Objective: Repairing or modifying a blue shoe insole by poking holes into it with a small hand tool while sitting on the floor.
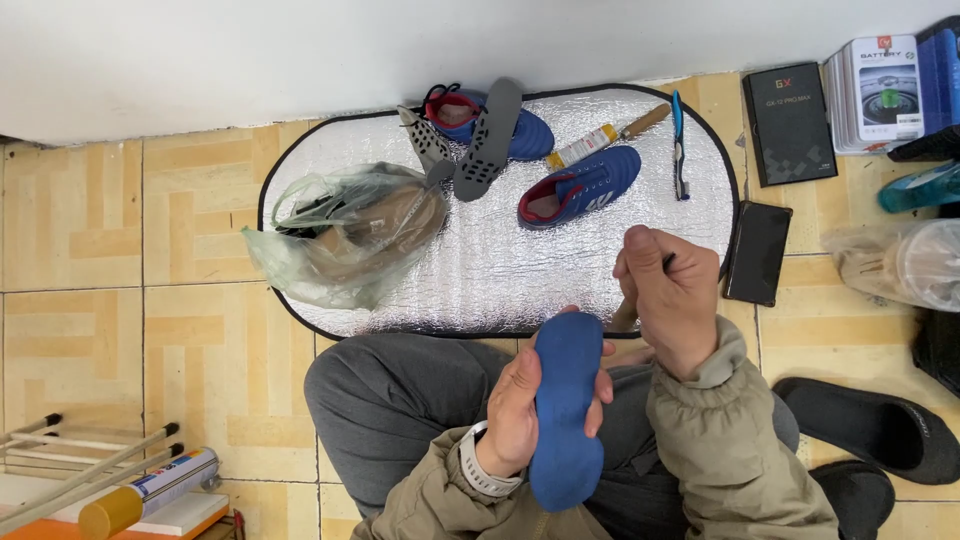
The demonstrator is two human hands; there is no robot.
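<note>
The blue insole (566,410) stands on edge over the seated person's lap, gripped around its middle by the left hand (520,410), whose fingers (597,400) wrap its far side while the thumb presses the near one. The right hand (668,295) is curled into a fist around a thin wooden-handled tool (627,312); only a short length of handle shows below the fist, close to the insole's top end, and its working tip is hidden, so what kind of tool it is cannot be told.

On the silver mat (500,270) on the floor lie two blue shoes (580,186), a grey outsole (487,140), a glue tube (590,145), a blue-handled cutter (679,150) and a plastic bag (345,235) with footwear inside.

As a judgement, the insole looks soft and is held only at the waist, so a push at its top could bend it or twist it out of the fingers. The tool works near the left thumb, so a slip could strike it or smear the trousers.
</note>
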